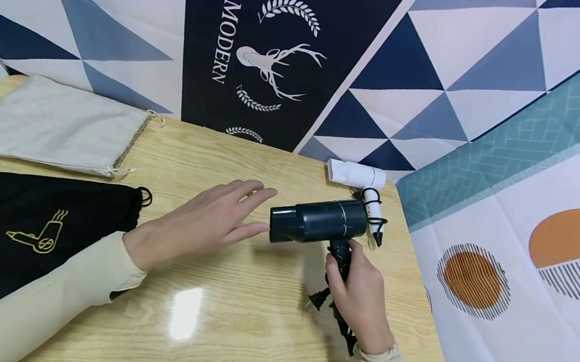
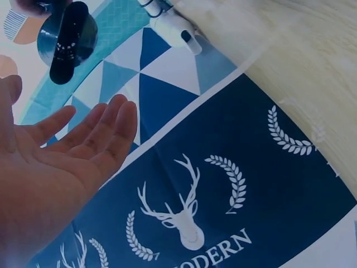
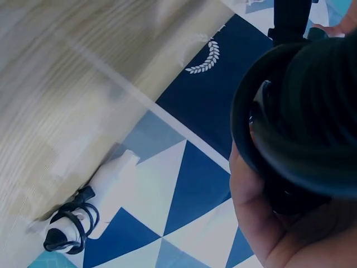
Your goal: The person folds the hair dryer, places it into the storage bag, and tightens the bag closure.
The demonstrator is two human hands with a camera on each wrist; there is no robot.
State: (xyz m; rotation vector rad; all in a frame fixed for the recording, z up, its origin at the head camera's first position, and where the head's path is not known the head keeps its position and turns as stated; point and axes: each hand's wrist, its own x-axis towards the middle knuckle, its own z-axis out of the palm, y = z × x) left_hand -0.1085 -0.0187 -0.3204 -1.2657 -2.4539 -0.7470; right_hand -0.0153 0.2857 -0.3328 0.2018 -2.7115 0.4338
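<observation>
A dark hair dryer (image 1: 317,222) is held above the table, its nozzle pointing left. My right hand (image 1: 360,294) grips its handle, from which a bundled black cord and plug (image 1: 319,298) hang. In the right wrist view the coiled cord (image 3: 329,111) hides much of that hand. My left hand (image 1: 210,220) reaches toward the nozzle with fingers extended and thumb apart, holding nothing. From the left wrist view, the nozzle's flat black slot (image 2: 70,43) faces the left palm, with a gap between them. Behind the dark dryer lies a white hair dryer (image 1: 356,175), its cord wound round the handle.
At the left of the wooden table (image 1: 238,324) lies a black drawstring pouch (image 1: 109,206) printed "Hair Dryer". Farther back is a light grey drawstring bag (image 1: 64,123). A patterned backdrop (image 1: 262,8) stands along the back and right edges.
</observation>
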